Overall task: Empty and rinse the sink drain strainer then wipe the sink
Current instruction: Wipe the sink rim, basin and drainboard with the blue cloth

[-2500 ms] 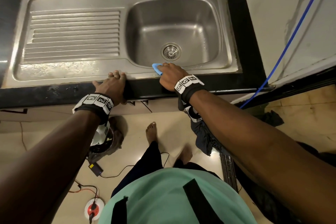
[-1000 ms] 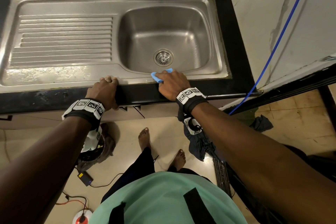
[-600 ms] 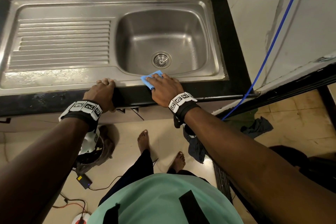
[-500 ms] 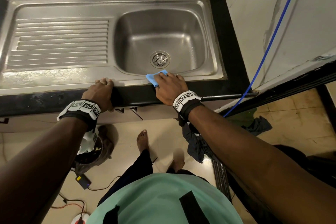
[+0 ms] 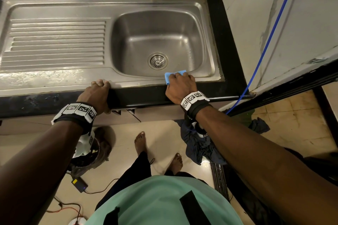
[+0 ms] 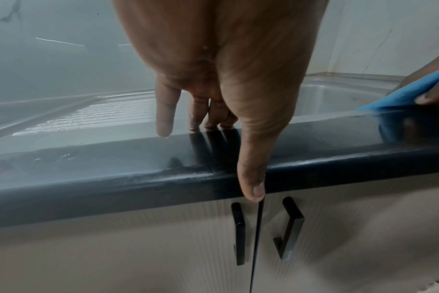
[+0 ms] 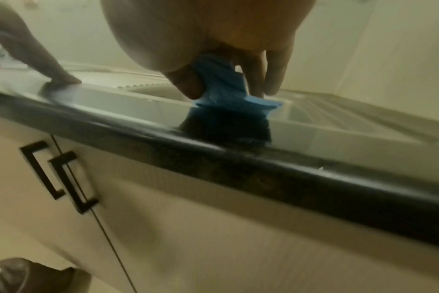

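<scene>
Sink: steel, strainer seated | right hand clutches blue cloth on front rim | left hand flat, holding nothing

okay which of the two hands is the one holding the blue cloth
The right hand grips the blue cloth on the sink's front rim by the basin. The left hand holds nothing, resting on the counter edge.

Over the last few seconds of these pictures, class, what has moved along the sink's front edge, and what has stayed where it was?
The right hand, gripping the blue cloth, slid left along the sink's front rim, then back right past the drain strainer: a wiping stroke. The left hand stayed resting on the counter edge, holding nothing. The strainer stayed seated in the drain.
</scene>
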Motion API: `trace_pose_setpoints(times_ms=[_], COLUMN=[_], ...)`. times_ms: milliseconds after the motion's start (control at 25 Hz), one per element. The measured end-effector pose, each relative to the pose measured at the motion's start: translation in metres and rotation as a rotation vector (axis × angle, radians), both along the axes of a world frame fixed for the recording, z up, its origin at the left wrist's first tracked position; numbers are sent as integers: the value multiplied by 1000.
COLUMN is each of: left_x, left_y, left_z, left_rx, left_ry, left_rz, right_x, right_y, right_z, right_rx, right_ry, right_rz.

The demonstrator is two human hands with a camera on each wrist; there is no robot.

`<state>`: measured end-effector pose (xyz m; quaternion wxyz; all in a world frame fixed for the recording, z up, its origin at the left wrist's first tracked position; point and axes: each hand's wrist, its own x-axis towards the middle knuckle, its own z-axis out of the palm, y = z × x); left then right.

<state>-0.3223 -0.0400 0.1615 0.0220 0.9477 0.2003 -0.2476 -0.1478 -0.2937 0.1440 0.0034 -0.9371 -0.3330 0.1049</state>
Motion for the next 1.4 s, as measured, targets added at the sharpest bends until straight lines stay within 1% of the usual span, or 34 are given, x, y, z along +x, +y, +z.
trace_pose_setpoints(times_ms=[160,240,320,440,600,680,800,880,1000,1160,1200,1320,1400], left_x=[2,5,5,3,-4,1,16,22,20,21,20,18,16], left_y=[0,-1,-1,-1,-9,-20,-48,-59,-57,-47,-45,-41,-40], left_z=[2,3,3,1,0,-1,-1,-2,3,9,8,6,4], left_rx=[12,17,19,24,23,-25,-135,-121,-61,-36,-38,-51,-61], left_ry=[16,16,14,14,46,48,-17,-46,-58,-90,-99,-117,-120], left_rz=[-4,-17,-12,6,99,123,81,48,41,-8,-11,-8,-1], right_x=[-4,1,8,15,20,25,33,30,14,-31,-42,-64,-72], right_y=[4,-6,-18,-35,-38,-34,-32,-35,-35,-21,-15,3,13], right_z=[-4,-2,-2,-4,-6,-6,-4,-4,-7,-9,-10,-13,-19], right_rx=[53,69,78,67,101,111,66,70,90,122,148,96,118], right_ry=[124,133,102,67,96,119,142,133,109,22,2,70,127], right_rz=[70,89,97,78,17,-28,-39,-49,-41,167,193,222,238])
